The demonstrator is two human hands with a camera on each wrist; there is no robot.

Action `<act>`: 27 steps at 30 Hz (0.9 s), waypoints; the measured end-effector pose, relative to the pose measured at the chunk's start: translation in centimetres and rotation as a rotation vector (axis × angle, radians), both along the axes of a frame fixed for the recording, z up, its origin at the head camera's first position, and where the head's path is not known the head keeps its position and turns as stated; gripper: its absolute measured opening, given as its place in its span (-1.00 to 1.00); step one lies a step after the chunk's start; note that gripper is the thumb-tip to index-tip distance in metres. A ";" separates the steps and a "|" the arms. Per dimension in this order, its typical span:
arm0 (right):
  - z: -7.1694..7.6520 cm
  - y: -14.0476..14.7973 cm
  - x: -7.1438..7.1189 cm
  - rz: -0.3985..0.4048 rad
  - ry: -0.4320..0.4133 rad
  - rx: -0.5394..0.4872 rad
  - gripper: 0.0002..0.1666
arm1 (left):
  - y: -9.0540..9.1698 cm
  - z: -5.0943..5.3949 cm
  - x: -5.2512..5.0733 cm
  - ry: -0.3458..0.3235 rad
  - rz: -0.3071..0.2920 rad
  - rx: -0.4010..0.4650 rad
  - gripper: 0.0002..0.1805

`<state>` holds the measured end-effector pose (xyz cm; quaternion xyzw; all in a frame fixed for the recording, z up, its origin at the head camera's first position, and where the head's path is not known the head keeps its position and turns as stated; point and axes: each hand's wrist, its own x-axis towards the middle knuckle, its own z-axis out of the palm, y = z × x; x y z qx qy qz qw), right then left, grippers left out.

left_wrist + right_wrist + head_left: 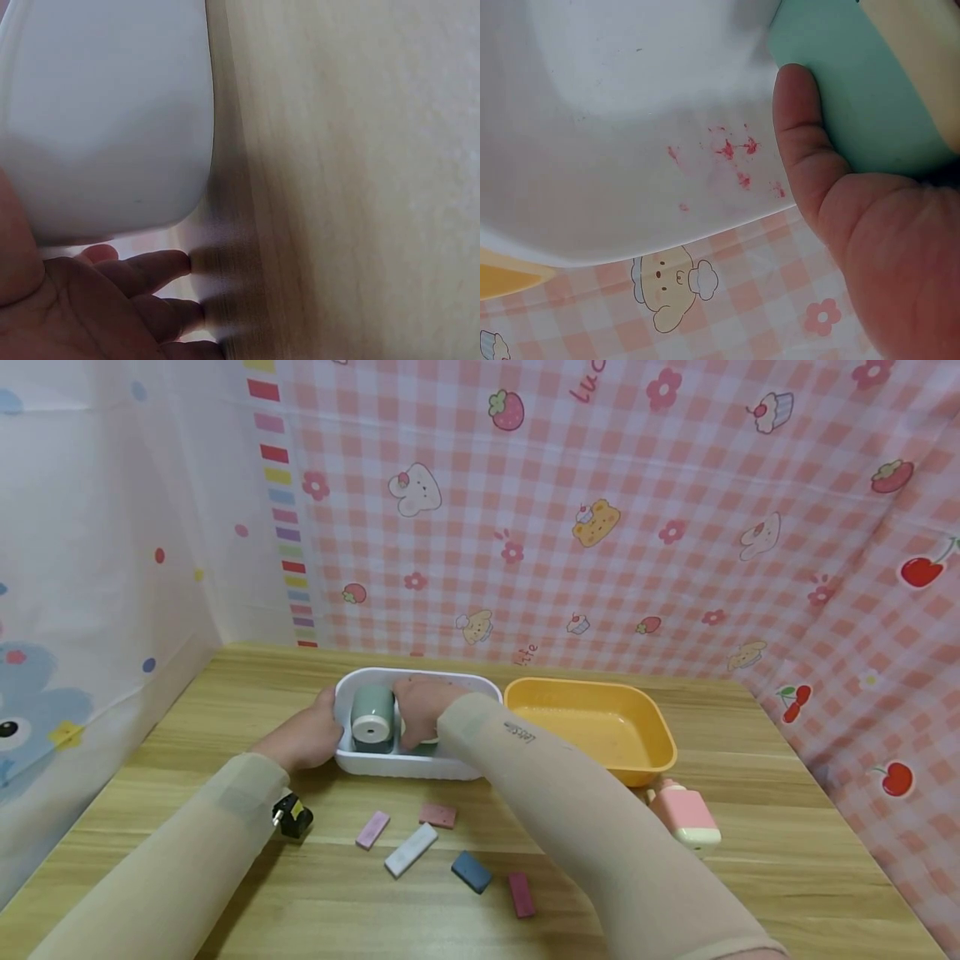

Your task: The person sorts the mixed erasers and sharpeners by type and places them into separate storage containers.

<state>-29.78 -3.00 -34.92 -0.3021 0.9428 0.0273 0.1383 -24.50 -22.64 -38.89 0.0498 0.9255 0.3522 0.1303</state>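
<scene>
My right hand (423,706) reaches into a white plastic bin (408,767) and grips a green and cream pencil sharpener (855,97). In the right wrist view, the thumb lies along its green side. Most of this sharpener is hidden by the hand in the head view. To its left in the bin sits a second green sharpener (372,710), its cream face with a small dark hole turned toward me. My left hand (311,735) rests against the bin's left end. In the left wrist view, its fingers (150,274) extend beside the white wall, their tips near the table.
A yellow tray (663,739) adjoins the bin on the right. A pink and cream sharpener (686,814) lies in front of it. Several small rectangular blocks, including a white one (411,850) and a dark blue one (471,872), lie nearer me. Patterned cloth hangs behind the table.
</scene>
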 end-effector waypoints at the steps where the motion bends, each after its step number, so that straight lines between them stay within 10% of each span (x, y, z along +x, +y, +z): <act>1: 0.0 0.0 0.0 -0.003 -0.003 -0.002 -0.14 | 0.0 0.0 0.0 -0.003 0.002 0.002 -0.18; 27: 0.3 0.2 0.5 -0.033 -0.043 -0.060 -0.18 | 0.0 -0.4 -0.2 -0.004 0.011 0.026 -0.17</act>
